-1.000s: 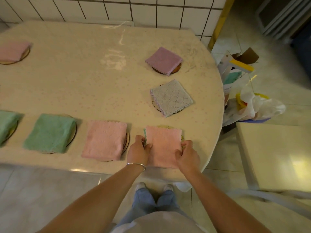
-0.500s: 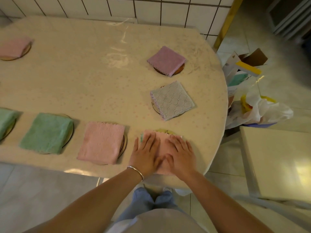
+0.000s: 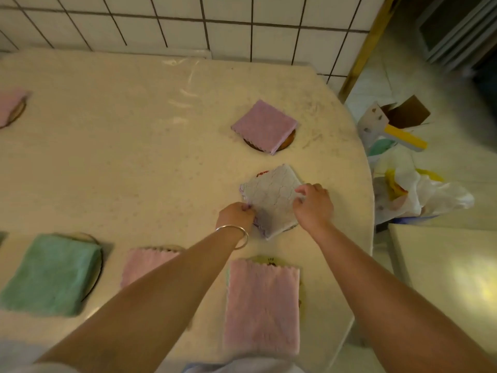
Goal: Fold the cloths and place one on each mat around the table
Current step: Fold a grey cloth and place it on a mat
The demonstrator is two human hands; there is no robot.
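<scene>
A folded grey cloth (image 3: 271,200) lies on a round mat near the table's right end. My left hand (image 3: 236,216) pinches its left corner and my right hand (image 3: 313,205) pinches its right edge. A folded pink cloth (image 3: 262,305) rests on a mat (image 3: 270,259) at the near edge, under my arms. Another pink cloth (image 3: 146,265) lies to its left, partly hidden by my left forearm. Further left sits a green cloth (image 3: 52,274). A purple cloth (image 3: 265,126) covers a brown mat (image 3: 289,140) farther back. One more pink cloth (image 3: 9,105) is at the far left.
The cream table (image 3: 121,157) stands against a white tiled wall (image 3: 188,25). On the floor to the right lie plastic bags (image 3: 419,195) and a cardboard box (image 3: 403,117). A pale stool or surface (image 3: 443,278) stands at the near right.
Both hands left the pink cloth at the near edge and reached forward to the grey cloth, now gripping its sides. The view moved closer to the table.
</scene>
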